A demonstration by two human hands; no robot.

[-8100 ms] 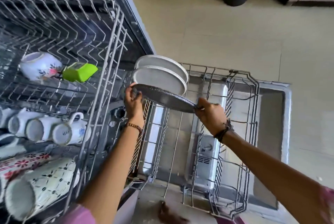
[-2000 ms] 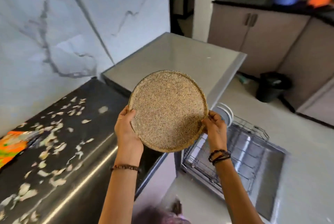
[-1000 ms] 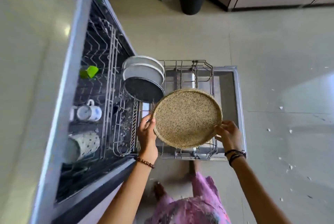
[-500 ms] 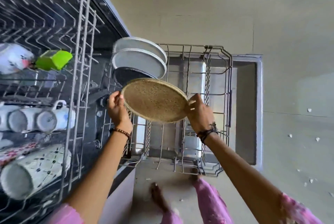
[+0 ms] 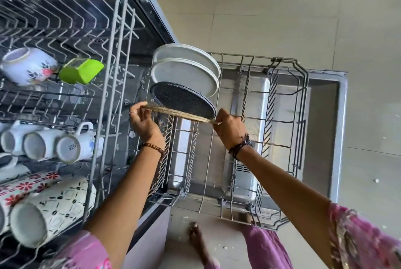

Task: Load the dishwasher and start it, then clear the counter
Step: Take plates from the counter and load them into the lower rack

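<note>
Beige-tiled kitchen floor, grey wire lower dishwasher rack (image 5: 286,103) pulled out | round speckled tan ceramic plate (image 5: 180,114) edge-on above its tines, beside dark speckled plate (image 5: 180,100) | my left hand (image 5: 142,120) and right hand (image 5: 229,128) pinch opposite rims, fingers clamped | likely stiff, weighty, breakable: hold by rims.

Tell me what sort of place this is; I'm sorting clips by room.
Most likely a home kitchen: an open dishwasher with a pulled-out lower rack holding upright plates, an upper rack of mugs, and a tiled floor.
</note>
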